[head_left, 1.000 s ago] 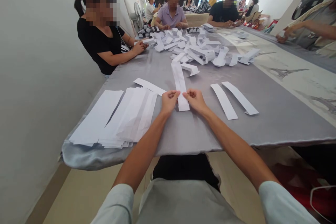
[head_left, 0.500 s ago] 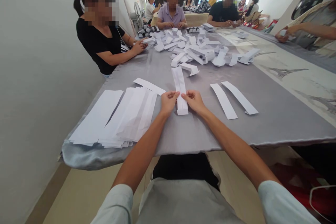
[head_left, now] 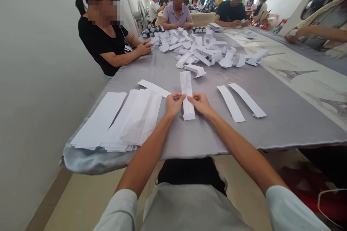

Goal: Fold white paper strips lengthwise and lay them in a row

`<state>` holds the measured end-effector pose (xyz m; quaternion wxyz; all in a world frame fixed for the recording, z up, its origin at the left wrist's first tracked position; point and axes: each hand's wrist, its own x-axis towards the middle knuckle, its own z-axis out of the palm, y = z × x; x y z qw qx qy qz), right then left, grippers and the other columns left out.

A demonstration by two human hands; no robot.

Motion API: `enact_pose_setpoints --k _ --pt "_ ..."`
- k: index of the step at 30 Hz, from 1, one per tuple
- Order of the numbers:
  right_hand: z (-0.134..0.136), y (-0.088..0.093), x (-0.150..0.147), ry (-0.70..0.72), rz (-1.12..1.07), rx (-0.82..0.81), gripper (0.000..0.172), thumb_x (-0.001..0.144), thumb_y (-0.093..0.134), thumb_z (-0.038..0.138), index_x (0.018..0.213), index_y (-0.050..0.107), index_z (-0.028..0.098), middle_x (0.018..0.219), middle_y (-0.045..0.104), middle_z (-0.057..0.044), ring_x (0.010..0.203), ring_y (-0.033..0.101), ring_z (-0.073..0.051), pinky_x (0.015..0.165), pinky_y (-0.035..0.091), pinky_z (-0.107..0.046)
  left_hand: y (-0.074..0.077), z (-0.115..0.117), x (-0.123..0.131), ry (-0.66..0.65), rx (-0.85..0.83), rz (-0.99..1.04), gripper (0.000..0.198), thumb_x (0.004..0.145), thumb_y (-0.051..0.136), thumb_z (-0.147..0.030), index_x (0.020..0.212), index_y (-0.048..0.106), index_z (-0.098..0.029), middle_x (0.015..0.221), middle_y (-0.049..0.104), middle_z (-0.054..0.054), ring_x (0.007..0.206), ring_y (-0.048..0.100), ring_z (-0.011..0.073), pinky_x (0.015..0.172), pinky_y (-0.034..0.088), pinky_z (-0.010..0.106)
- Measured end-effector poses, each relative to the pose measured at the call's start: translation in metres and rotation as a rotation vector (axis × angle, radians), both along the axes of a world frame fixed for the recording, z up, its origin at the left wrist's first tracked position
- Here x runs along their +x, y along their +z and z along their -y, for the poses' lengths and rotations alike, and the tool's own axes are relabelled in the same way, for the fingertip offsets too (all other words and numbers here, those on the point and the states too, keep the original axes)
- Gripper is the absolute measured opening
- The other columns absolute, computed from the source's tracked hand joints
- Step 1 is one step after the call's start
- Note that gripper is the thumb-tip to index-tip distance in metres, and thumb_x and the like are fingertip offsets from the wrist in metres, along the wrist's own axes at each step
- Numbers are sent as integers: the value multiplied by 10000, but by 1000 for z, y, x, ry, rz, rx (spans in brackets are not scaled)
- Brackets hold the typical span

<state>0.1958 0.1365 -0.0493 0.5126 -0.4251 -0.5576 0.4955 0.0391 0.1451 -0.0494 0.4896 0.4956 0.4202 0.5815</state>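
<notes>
A white paper strip with a folded near end is held upright in the middle, just above the grey tablecloth. My left hand pinches its left edge between thumb and fingers. On the opposite edge, my right hand grips it the same way, the two thumbs close together on its face. Left of my hands lie a loose paper strip and a fanned stack of flat white paper strips. To the right rest two separate strips, a flat one and one with a bent near end.
A heap of folded white papers spreads over the far middle of the grey-covered table. A person in black sits at the left edge. Others sit at the far side and at the right, where a person's hands show.
The held strip has turned slightly, its far end shifting right and its near end tilting a little. Both hands keep their grip in nearly the same place.
</notes>
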Motion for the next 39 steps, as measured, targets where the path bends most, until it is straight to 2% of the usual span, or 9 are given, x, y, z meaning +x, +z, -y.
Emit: enact_pose_setpoints --k 3,7,10,16,21,26,29,33,39 --pt "1 1 0 -19 -11 30 537 777 776 722 792 589 220 665 611 7 598 538 -145 564 429 -279 0 0 -1 -15 10 -29 443 693 918 -550 776 739 -153 720 739 69 627 664 175 591 537 295" --pt "-1 1 4 -46 54 76 559 785 770 712 717 480 239 606 506 36 548 434 -123 518 346 -267 -3 1 1 -55 -34 -15 458 699 916 -564 788 749 -147 727 747 77 616 666 179 578 545 300" --pt "-1 1 6 -5 58 41 569 758 790 709 704 484 233 594 494 40 532 404 -112 505 305 -261 -5 0 2 -37 -29 20 462 740 883 -577 828 762 -140 762 761 90 640 682 187 593 552 306" --pt "-1 1 4 -11 -1 26 511 811 744 707 812 597 218 688 619 0 609 543 -147 573 432 -282 0 0 -1 -28 -13 3 417 742 897 -529 811 761 -141 752 754 90 636 679 189 602 539 310" --pt "-2 0 6 -33 55 81 521 806 758 690 738 518 233 614 551 32 552 485 -128 531 395 -264 0 2 1 -43 -31 21 434 737 896 -540 833 762 -139 772 759 94 670 694 202 629 545 319" --pt "0 1 1 32 54 -16 538 769 777 711 736 556 222 606 601 9 542 528 -146 517 419 -278 -3 -1 -2 37 -15 9 431 705 912 -534 806 755 -146 760 763 85 661 682 185 623 530 301" --pt "3 3 -1 10 4 -1 529 789 763 712 775 576 217 641 618 6 571 549 -149 542 436 -280 -2 -1 -3 13 -17 -1 424 692 921 -524 798 759 -147 761 767 81 653 680 180 610 531 294" --pt "4 6 1 -13 20 58 545 771 799 686 719 507 228 615 552 38 557 490 -123 534 399 -260 -4 0 -2 -21 -27 -8 421 715 906 -530 821 779 -143 767 771 88 673 693 194 620 548 304" --pt "6 7 -1 35 -14 -15 584 731 801 747 722 536 228 637 610 9 572 548 -150 560 480 -296 -5 -1 -2 26 0 -13 420 740 888 -537 836 783 -142 800 781 93 693 694 193 631 530 295"
